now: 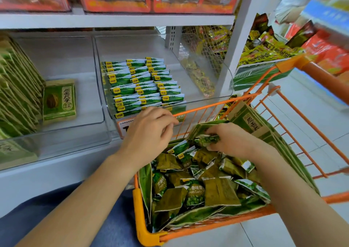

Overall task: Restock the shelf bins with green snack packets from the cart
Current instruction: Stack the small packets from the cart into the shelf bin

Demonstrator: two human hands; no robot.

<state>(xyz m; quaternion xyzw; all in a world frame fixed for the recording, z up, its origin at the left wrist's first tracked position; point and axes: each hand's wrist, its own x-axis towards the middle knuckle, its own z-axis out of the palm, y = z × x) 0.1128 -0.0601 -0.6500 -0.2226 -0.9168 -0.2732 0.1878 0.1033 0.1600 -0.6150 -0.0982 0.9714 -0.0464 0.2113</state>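
Nearest the camera, both forearms reach forward over the orange cart [145, 233], which is heaped with loose green snack packets [196, 192]. The right hand [228, 141], palm down, pinches one small green packet [207, 140] at the far end of the heap, while the left hand [151, 131] hovers at the cart's front rail, fingers curled and holding nothing visible. Beyond, a clear shelf bin [224, 88] holds upright rows of green packets [143, 86].

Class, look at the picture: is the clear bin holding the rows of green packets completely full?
No: the green packets fill only the left part of the clear bin.
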